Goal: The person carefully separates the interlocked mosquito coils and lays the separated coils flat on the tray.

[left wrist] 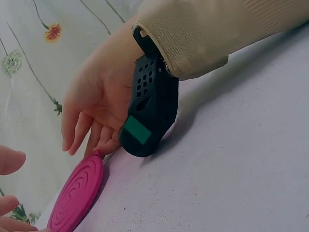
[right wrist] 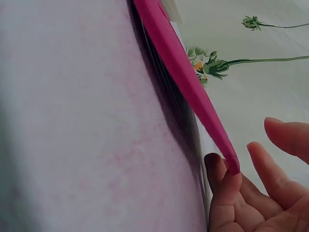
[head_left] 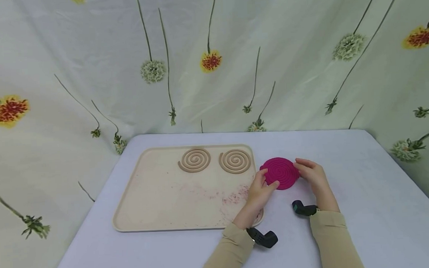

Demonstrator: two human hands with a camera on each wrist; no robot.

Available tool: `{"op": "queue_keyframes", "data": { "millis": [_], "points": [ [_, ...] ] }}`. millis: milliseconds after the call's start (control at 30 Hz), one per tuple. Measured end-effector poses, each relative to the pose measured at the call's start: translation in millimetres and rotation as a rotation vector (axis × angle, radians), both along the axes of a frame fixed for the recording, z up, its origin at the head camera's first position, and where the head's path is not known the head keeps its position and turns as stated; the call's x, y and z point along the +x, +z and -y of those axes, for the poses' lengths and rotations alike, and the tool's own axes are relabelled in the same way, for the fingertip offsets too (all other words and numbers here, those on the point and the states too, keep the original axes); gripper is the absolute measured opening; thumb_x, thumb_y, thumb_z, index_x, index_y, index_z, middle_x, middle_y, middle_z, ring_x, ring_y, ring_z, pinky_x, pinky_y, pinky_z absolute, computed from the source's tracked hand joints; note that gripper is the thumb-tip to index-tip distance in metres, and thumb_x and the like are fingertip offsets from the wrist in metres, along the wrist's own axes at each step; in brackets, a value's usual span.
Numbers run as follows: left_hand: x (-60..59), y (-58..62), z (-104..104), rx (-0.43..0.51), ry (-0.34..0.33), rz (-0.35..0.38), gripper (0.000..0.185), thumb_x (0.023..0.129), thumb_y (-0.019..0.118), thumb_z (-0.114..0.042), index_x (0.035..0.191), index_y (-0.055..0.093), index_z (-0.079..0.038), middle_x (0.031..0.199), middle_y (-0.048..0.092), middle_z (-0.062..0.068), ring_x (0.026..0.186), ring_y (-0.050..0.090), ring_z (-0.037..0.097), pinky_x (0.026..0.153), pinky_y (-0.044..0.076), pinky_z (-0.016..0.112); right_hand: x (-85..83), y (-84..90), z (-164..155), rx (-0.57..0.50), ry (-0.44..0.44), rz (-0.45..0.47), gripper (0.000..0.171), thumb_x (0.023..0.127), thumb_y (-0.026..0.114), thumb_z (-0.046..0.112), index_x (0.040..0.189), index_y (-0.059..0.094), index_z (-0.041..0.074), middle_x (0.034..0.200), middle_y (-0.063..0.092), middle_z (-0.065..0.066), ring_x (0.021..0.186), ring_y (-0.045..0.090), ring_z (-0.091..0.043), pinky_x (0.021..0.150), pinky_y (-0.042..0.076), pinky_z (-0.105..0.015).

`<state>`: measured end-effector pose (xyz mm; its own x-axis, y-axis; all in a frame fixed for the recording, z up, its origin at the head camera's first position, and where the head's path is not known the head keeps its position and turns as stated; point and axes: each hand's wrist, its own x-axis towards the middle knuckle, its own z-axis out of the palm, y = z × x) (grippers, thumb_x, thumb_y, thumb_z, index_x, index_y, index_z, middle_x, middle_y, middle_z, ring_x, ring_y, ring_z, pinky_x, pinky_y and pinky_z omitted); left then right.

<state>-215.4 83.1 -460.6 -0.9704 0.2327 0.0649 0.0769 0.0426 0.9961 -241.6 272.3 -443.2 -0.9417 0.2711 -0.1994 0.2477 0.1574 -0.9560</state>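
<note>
Magenta spiral coil (head_left: pixel 281 173), tilted on tabletop (head_left: pixel 365 207) beside tray (head_left: pixel 149 201); left hand (head_left: pixel 260 192) and right hand (head_left: pixel 313 175) pinch opposite rims. Likely light, stiff, brittle; support by edges.

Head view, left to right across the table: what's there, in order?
Beige tray → first tan spiral coil → second tan spiral coil → left hand → pink coil → right hand.
</note>
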Motion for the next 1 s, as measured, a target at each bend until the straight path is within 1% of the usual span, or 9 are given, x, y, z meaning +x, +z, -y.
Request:
{"op": "queue_keyframes", "data": {
  "millis": [133, 267, 400, 500, 633, 733, 833, 933, 1000],
  "points": [
    [0.5, 1.2, 1, -0.011, -0.002, 0.004, 0.052, 0.088, 0.063, -0.014, 0.133, 0.042, 0.003, 0.139, 0.04, 0.023, 0.13, 0.036, 0.037, 0.106, 0.034, 0.04, 1.4, -0.2, 0, 0.014, 0.032, -0.006, 0.053, 0.09, 0.062, 0.02, 0.135, 0.046, -0.003, 0.133, 0.052, -0.017, 0.087, 0.052, 0.003, 0.076, 0.046, -0.012],
    [0.2, 1.1, 1, 0.008, 0.001, 0.014, 0.051, 0.089, 0.063, -0.012, 0.133, 0.041, 0.004, 0.139, 0.04, 0.023, 0.13, 0.036, 0.037, 0.106, 0.034, 0.039, 1.8, -1.0, 0, -0.014, 0.051, -0.015, 0.054, 0.087, 0.065, 0.014, 0.134, 0.046, -0.005, 0.115, 0.064, -0.005, 0.081, 0.054, 0.006, 0.072, 0.046, -0.011],
    [-0.8, 0.5, 0, 0.087, 0.032, 0.036, 0.049, 0.089, 0.062, -0.008, 0.131, 0.043, 0.006, 0.138, 0.042, 0.023, 0.13, 0.037, 0.036, 0.106, 0.034, 0.039, 3.8, 1.5, -1, -0.153, 0.046, -0.03, 0.055, 0.086, 0.066, 0.008, 0.135, 0.044, -0.007, 0.093, 0.065, 0.011, 0.079, 0.058, 0.005, 0.071, 0.05, -0.013],
    [-0.9, 0.5, 1, 0.111, 0.077, 0.042, 0.045, 0.089, 0.062, -0.007, 0.129, 0.046, 0.005, 0.136, 0.044, 0.023, 0.128, 0.041, 0.035, 0.105, 0.036, 0.039, 5.9, 4.3, -3, -0.295, 0.026, -0.049, 0.05, 0.085, 0.066, 0.003, 0.132, 0.05, -0.004, 0.085, 0.066, 0.013, 0.08, 0.061, 0.003, 0.071, 0.052, -0.014],
    [-2.1, 0.8, 4, 0.086, 0.139, 0.002, 0.04, 0.086, 0.063, -0.007, 0.123, 0.052, 0.003, 0.131, 0.05, 0.021, 0.121, 0.049, 0.034, 0.099, 0.043, 0.04, 9.2, 9.3, -7, -0.426, 0.0, -0.088, 0.026, 0.085, 0.065, 0.001, 0.107, 0.071, 0.015, 0.083, 0.068, 0.012, 0.082, 0.063, -0.001, 0.071, 0.052, -0.016],
    [-4.7, 2.1, 7, 0.075, 0.17, -0.043, 0.033, 0.085, 0.064, -0.007, 0.116, 0.057, 0.001, 0.124, 0.056, 0.017, 0.113, 0.056, 0.031, 0.095, 0.046, 0.037, 10.3, 14.2, -8, -0.495, 0.015, -0.122, 0.024, 0.086, 0.065, 0.001, 0.09, 0.074, 0.022, 0.086, 0.068, 0.011, 0.085, 0.063, -0.002, 0.073, 0.052, -0.016],
    [-7.7, 5.2, 11, 0.097, 0.177, -0.075, 0.027, 0.084, 0.064, -0.006, 0.11, 0.061, 0.001, 0.115, 0.06, 0.013, 0.105, 0.06, 0.026, 0.088, 0.049, 0.031, 10.2, 18.9, -7, -0.547, 0.05, -0.148, 0.023, 0.086, 0.065, 0.001, 0.095, 0.074, 0.02, 0.09, 0.068, 0.009, 0.089, 0.063, -0.003, 0.076, 0.052, -0.016],
    [-9.9, 10.2, 14, 0.179, 0.159, -0.07, 0.024, 0.085, 0.064, -0.003, 0.107, 0.062, 0.004, 0.109, 0.062, 0.012, 0.093, 0.062, 0.018, 0.078, 0.051, 0.024, 9.6, 23.1, -4, -0.583, 0.084, -0.168, 0.025, 0.087, 0.063, 0.0, 0.105, 0.071, 0.016, 0.094, 0.067, 0.007, 0.09, 0.062, -0.004, 0.078, 0.052, -0.017],
    [-10.5, 15.2, 15, 0.24, 0.147, -0.056, 0.022, 0.085, 0.064, 0.0, 0.105, 0.062, 0.007, 0.103, 0.064, 0.014, 0.083, 0.062, 0.012, 0.072, 0.054, 0.024, 9.4, 26.3, 0, -0.6, 0.104, -0.182, 0.025, 0.088, 0.061, -0.001, 0.104, 0.07, 0.017, 0.096, 0.067, 0.006, 0.09, 0.062, -0.005, 0.079, 0.051, -0.018]
  ]
}}
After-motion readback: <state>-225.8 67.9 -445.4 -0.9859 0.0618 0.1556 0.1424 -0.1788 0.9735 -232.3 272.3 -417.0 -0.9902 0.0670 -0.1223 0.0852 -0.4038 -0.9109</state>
